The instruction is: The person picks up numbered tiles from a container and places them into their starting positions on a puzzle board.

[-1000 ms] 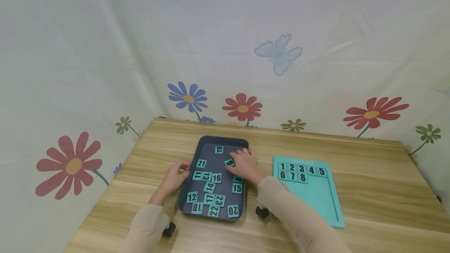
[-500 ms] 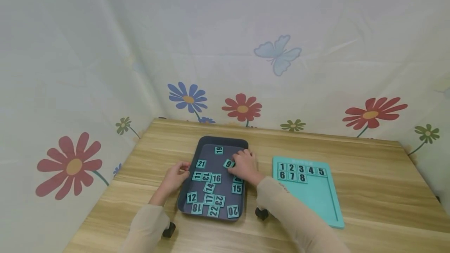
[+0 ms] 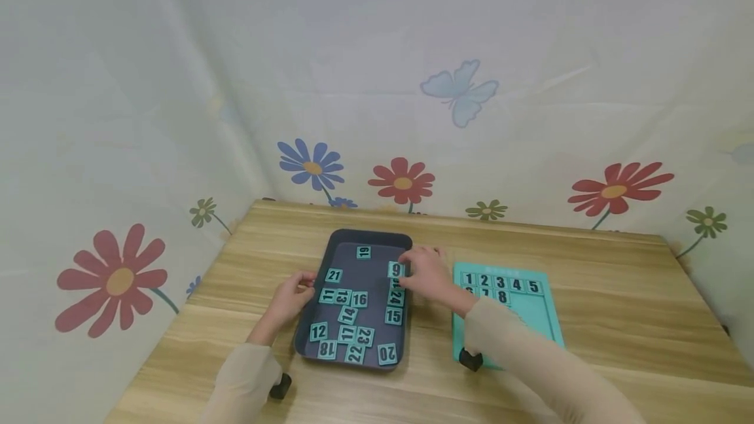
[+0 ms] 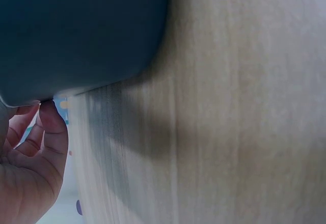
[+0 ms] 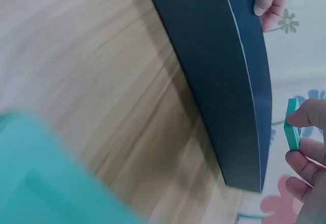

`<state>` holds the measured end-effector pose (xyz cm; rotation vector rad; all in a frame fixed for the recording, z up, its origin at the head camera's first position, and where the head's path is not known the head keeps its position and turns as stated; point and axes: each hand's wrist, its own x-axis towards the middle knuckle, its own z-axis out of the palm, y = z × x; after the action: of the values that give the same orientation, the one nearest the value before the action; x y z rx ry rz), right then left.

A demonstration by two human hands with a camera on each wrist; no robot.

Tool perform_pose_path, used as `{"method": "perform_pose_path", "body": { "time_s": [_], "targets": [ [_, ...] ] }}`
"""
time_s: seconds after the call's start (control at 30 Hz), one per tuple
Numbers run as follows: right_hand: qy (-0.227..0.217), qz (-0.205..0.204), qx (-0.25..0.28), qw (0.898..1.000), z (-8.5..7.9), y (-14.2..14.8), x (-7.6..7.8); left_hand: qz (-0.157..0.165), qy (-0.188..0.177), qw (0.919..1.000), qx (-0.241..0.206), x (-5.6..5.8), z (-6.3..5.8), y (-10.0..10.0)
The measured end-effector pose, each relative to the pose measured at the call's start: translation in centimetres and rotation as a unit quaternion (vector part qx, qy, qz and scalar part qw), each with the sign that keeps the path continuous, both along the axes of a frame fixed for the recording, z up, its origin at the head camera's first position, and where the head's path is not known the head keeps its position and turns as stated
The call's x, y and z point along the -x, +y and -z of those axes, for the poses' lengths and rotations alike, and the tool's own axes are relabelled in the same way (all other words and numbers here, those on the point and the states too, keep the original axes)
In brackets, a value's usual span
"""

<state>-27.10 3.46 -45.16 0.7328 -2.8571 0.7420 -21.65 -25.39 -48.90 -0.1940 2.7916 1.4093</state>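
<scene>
My right hand (image 3: 430, 273) pinches a teal number tile (image 3: 396, 270) marked 9 between thumb and fingers. In the right wrist view that tile (image 5: 292, 124) is seen edge-on, raised above the rim of the dark tray (image 5: 219, 81). My left hand (image 3: 290, 298) grips the left rim of the tray (image 3: 372, 236); the left wrist view has its thumb (image 4: 52, 124) against the tray's edge. Several loose number tiles lie in the tray, among them 16 (image 3: 359, 300) and 20 (image 3: 387, 354), turned various ways.
Right of the tray lies a teal board (image 3: 533, 309) with tiles 1 to 8 in its top rows, partly covered by my right sleeve (image 3: 518, 345). Both rest on a wooden table (image 3: 618, 306). A flowered cloth (image 3: 353, 84) hangs behind the table.
My right hand has lifted tile 9 and moved right with it, over the tray's right side. Tile 24 is now uncovered. The left hand stays at the tray's rim.
</scene>
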Motion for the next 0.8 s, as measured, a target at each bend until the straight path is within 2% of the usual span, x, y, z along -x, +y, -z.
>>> {"method": "perform_pose_path", "body": {
  "time_s": [0.27, 0.43, 0.53, 0.8],
  "targets": [
    [-0.008, -0.006, 0.047, 0.999, -0.9, 5.6, -0.9, 0.005, -0.008, 0.9999, 0.01, -0.1, -0.4, 0.0],
    [0.0, -0.025, 0.052, 0.998, -0.9, 9.1, -1.2, 0.006, -0.003, 0.9999, 0.012, -0.1, -0.4, -0.1],
    [-0.01, -0.031, 0.049, 0.998, -0.9, 11.1, -1.4, 0.007, 0.002, 0.9999, 0.012, 0.0, -0.3, -0.1],
    [-0.031, -0.027, 0.036, 0.999, 0.3, 16.3, -1.4, 0.004, -0.001, 0.9999, 0.015, 0.2, 0.1, 0.1]
  ]
}}
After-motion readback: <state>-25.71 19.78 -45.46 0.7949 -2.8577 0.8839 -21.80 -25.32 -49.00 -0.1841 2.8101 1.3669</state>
